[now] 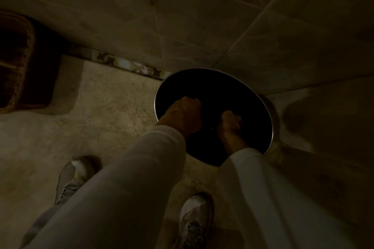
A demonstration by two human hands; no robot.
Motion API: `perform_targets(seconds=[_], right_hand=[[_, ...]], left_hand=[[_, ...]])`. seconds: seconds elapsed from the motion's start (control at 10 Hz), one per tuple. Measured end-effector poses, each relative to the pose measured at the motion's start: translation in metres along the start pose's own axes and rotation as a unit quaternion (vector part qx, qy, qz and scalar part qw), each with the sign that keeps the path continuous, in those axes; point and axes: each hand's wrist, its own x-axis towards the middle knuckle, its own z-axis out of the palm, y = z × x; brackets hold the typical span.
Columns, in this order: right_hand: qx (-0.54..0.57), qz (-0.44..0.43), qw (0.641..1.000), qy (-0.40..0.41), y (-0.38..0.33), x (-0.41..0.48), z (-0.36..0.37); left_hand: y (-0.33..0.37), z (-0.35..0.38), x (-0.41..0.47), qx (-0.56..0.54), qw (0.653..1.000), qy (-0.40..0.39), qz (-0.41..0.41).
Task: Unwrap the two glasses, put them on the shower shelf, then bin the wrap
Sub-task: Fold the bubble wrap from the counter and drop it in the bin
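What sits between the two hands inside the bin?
Head view: only the bin's dark interior shows between the left hand and right hand; no wrap is discernible there.

Your two hands, left (185, 114) and right (230, 125), fill the near half of the bin (214, 79) mouth; the far half is open and dark. Bin sits tight in the corner, so tiled walls (202, 16) block behind and right. Floor (105, 111) left of the bin is open as far as the basket (18, 60). Your shoes (72, 178) stand near, well short of the bin.
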Motion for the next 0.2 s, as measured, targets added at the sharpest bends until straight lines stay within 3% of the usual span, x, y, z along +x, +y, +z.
perform_targets(seconds=[0.2], right_hand=[[-0.062,-0.033,0.997,0.010,-0.009,-0.044,-0.033]], left_hand=[[0.021,-0.013,-0.030,0.040,0.999,0.020,-0.009]])
